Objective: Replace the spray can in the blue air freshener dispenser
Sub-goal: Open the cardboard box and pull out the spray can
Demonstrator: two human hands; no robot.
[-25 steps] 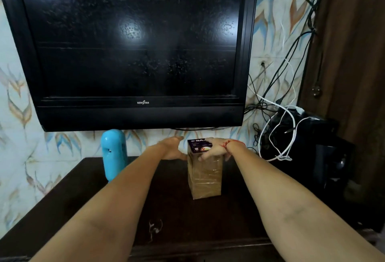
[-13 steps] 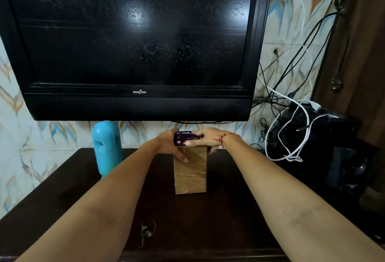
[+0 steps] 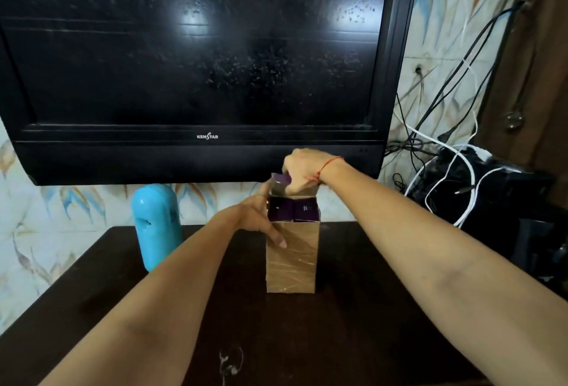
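A tall brown carton [image 3: 292,259] with a purple top band stands upright in the middle of the dark table [image 3: 368,308]. My left hand [image 3: 261,219] clasps its upper left side, thumb lying on the front face. My right hand [image 3: 302,172] is over the top, its fingers pinching a raised purple-and-silver flap [image 3: 280,184]. The carton's inside is hidden, so no spray can shows. The blue air freshener dispenser [image 3: 157,225] stands upright at the table's back left, apart from both hands.
A large black television [image 3: 196,66] hangs on the wall right above the carton. Tangled black and white cables [image 3: 442,167] and a black device [image 3: 498,201] crowd the right. A small white scrap [image 3: 229,361] lies near the table's front edge.
The carton's top flaps have come open. My right hand rose from lying flat on the lid and now lifts a flap. My left hand slid down the carton's side.
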